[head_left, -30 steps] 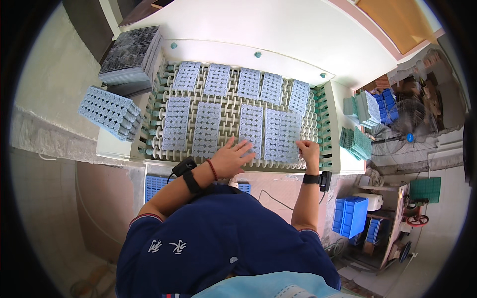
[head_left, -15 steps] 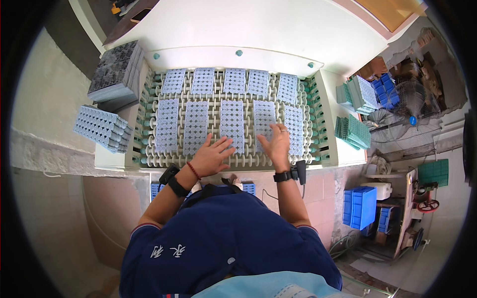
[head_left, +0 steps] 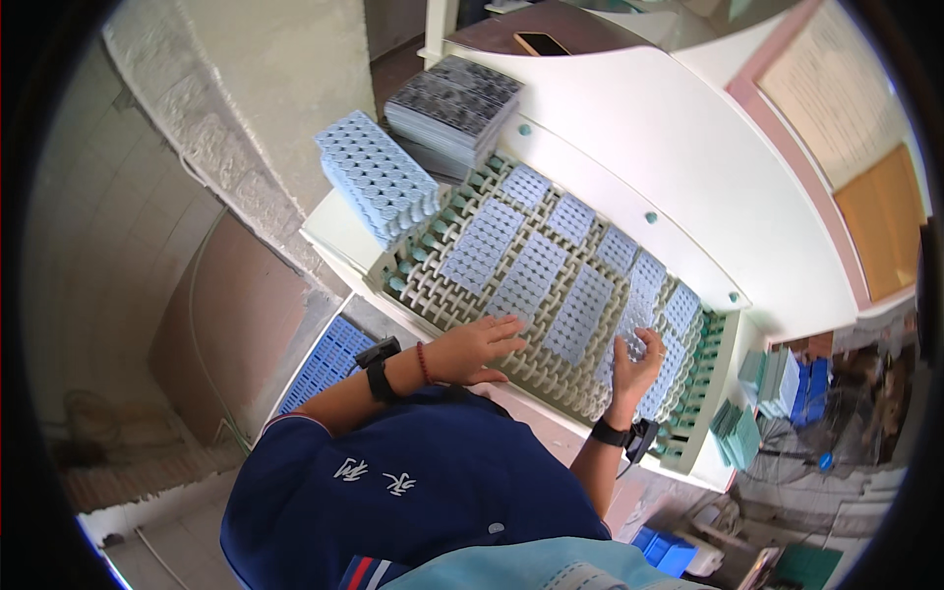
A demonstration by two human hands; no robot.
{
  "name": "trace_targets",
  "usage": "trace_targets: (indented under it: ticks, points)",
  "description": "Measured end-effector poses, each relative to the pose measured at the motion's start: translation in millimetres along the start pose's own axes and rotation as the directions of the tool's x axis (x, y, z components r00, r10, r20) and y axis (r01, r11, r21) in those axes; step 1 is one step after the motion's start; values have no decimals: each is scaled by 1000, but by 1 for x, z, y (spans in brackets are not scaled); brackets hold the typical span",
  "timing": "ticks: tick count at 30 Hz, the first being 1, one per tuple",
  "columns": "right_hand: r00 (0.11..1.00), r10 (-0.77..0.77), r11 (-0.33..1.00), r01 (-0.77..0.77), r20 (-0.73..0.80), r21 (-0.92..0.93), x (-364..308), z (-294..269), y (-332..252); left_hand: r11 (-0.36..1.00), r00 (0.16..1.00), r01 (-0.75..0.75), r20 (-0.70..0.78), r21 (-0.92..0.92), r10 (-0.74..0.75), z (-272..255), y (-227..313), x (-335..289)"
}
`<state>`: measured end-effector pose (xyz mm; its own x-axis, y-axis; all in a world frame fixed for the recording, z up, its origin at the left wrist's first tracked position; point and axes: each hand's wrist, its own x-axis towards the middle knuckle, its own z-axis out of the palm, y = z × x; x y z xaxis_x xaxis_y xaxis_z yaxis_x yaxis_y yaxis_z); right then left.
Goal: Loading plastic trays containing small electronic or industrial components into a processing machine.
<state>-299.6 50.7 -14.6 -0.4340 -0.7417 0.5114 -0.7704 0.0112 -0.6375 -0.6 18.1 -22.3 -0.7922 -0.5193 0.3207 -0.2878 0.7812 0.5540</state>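
Light blue perforated panels with scalloped edges [head_left: 529, 277] lie flat in two rows on a conveyor of pale rollers [head_left: 433, 295]. My left hand [head_left: 477, 351] is open, fingers spread, over the near edge of the conveyor, close to the end of one panel. Nothing shows in its grip. My right hand [head_left: 639, 374] hovers at the right-hand panels [head_left: 644, 285], its fingers bent and the thumb apart, holding nothing. Whether its fingertips touch a panel I cannot tell. Part of the near-row panels there is hidden behind it.
At the conveyor's left stand a tall stack of light blue panels [head_left: 379, 175] and a stack of dark mottled boards [head_left: 454, 98]. Green and pale panel stacks [head_left: 777, 379] sit at its right end. A white machine housing [head_left: 629, 128] rises behind. A fan [head_left: 826, 433] stands far right.
The view has swung to the left and tilted, so the conveyor now runs slantwise. The far-row panels show less beyond the housing's edge. Both hands remain empty over the conveyor.
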Motion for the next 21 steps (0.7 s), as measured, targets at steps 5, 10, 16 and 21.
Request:
trace_targets:
  ticks: [5, 10, 16, 21]
  points:
    - [972, -181, 924, 117, 148, 364, 35, 11, -135, 991, 983, 115, -134, -73, -124, -26, -6, -48]
    - [797, -569, 721, 363, 204, 590, 57, 73, -255, 980, 968, 157, -180, -126, -178, -34, -19, -73]
    - [568, -758, 620, 476, 320, 624, 42, 165, -317, 982, 970, 138, -183, -132, -161, -53, -32, -90]
    - [614, -645, 758, 589, 456, 279, 34, 168, -336, 978, 957, 135, -233, -159, -170, -61, -46, -104]
